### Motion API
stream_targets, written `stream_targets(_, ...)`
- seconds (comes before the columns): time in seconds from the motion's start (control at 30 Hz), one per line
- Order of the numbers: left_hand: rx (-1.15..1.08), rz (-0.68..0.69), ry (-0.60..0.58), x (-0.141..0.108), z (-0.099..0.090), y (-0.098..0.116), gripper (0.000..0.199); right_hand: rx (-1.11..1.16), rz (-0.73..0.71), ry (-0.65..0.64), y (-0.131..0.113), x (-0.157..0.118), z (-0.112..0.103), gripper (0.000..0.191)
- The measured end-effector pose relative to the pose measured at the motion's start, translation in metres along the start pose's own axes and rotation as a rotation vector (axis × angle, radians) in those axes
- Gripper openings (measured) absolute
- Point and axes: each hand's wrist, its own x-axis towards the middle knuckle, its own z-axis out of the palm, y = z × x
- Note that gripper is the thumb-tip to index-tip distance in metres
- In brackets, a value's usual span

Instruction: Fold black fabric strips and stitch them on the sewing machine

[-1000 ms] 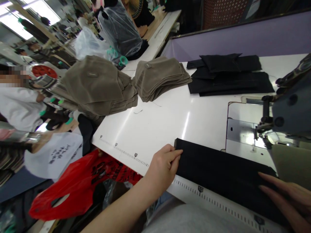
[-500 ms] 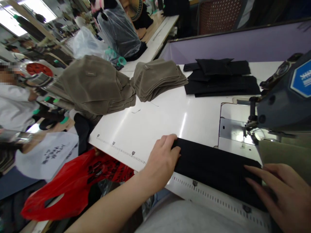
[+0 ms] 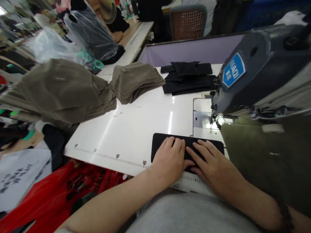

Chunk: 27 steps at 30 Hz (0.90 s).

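The table (image 3: 141,124) is smooth and glossy, so cloth could slide on it if pressed unevenly; the machine (image 3: 255,71) stands at the right, its needle area just beyond the black cloth (image 3: 157,144), so fingers straying that way could be hurt if it runs; the big brown stack (image 3: 60,90) leans loosely at the left end and could slump if bumped; the small brown stack (image 3: 136,79) sits beside it, its layers fanned and easy to shift; the black pile (image 3: 187,79) lies unevenly behind, its top piece askew and likely to slip if knocked; the black cloth lies flat near the front edge, where a sideways push could crease or skew it; the left hand (image 3: 170,158) and right hand (image 3: 213,165) press on it, palms down, fingers a little apart, pinching nothing; a loose thread (image 3: 118,114) could cling to dark fabric
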Motion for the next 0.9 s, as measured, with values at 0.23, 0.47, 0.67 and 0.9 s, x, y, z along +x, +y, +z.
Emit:
stream_targets(0.23,-0.048,-0.047,0.038,-0.012,0.019,-0.004,0.076,0.011,0.054,-0.107,-0.004,-0.013,0.008,0.053)
stream_targets(0.47,0.068,-0.140,0.058,-0.037,0.022,-0.039,0.085,-0.015,0.045,-0.106,-0.003,-0.011,0.007,0.054)
stream_targets(0.67,0.144,-0.114,0.155,-0.056,0.008,-0.036,0.051,0.008,0.064,-0.068,-0.006,-0.012,0.010,0.052)
stream_targets(0.9,0.036,0.120,0.045,0.023,-0.005,-0.026,0.040,0.118,0.106,-0.047,0.027,-0.005,-0.022,0.033)
